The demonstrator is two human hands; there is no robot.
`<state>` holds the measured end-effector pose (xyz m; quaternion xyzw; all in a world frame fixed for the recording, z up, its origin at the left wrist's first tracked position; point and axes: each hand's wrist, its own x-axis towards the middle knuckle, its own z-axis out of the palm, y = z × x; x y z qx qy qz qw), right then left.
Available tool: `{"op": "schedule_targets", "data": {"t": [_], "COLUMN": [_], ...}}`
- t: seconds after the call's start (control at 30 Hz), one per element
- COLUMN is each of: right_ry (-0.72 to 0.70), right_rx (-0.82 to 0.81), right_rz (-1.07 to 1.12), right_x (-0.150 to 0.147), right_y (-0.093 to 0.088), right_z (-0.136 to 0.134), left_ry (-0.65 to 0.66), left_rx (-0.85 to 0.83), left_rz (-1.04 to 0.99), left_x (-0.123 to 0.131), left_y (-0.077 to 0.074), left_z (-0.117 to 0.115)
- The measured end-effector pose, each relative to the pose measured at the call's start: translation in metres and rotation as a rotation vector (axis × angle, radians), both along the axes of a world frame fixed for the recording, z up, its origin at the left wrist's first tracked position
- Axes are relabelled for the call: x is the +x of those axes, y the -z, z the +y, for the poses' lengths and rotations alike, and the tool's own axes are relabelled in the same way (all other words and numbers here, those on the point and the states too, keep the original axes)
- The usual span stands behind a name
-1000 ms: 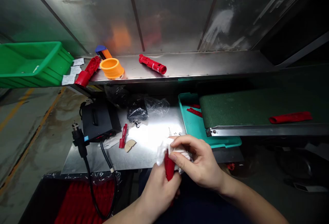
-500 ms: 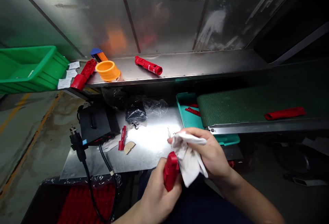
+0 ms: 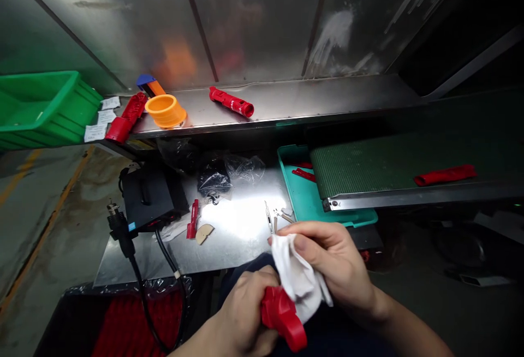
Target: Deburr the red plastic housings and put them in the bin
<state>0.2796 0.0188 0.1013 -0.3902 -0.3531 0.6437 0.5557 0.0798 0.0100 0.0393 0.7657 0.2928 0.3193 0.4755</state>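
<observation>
My left hand [image 3: 249,310] is closed around a red plastic part [image 3: 282,316], whose rounded end points down and to the right. A white cloth [image 3: 298,278] is pinched in my right hand [image 3: 338,261], thumb on top, and hangs against the red part's upper side. How far the cloth wraps the part is hidden. Just beyond my right fingertips, a thin pointed metal tool [image 3: 269,218] lies on the metal table [image 3: 241,237]. A smaller red part [image 3: 192,219] and a tan half-round piece [image 3: 204,233] rest farther left.
A black box [image 3: 151,196] with a thick cable stands left, above a bin of red parts [image 3: 135,324]. The shelf bears a green crate [image 3: 49,111], an orange ring [image 3: 166,111] and a red tube [image 3: 231,101]. Right are a teal tray [image 3: 301,198] and a conveyor [image 3: 368,166].
My left hand has turned the red part, so its end swings from pointing up to pointing down and right. The cloth has shifted slightly and stays in my right hand. The view has moved a little.
</observation>
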Motion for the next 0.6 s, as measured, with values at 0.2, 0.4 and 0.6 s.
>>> {"op": "schedule_targets", "data": {"t": [0.2,0.4,0.6], "right_ry": [-0.377,-0.328,-0.071], "right_rx": [0.180,-0.017,-0.102], "right_rz": [0.070,0.206,0.300], "right_x": [0.008,-0.003,-0.001], "right_y": [-0.018,-0.015,0.004], "right_z": [-0.003,-0.013,-0.012], "left_ry": [0.010,0.088,0.053], "left_rx": [0.279,0.247,0.212], "left_rz": [-0.025,-0.100,-0.107], "left_x": [0.010,0.016,0.013], "left_y": [-0.011,-0.011,-0.018], "left_z": [0.005,0.007,0.011]}}
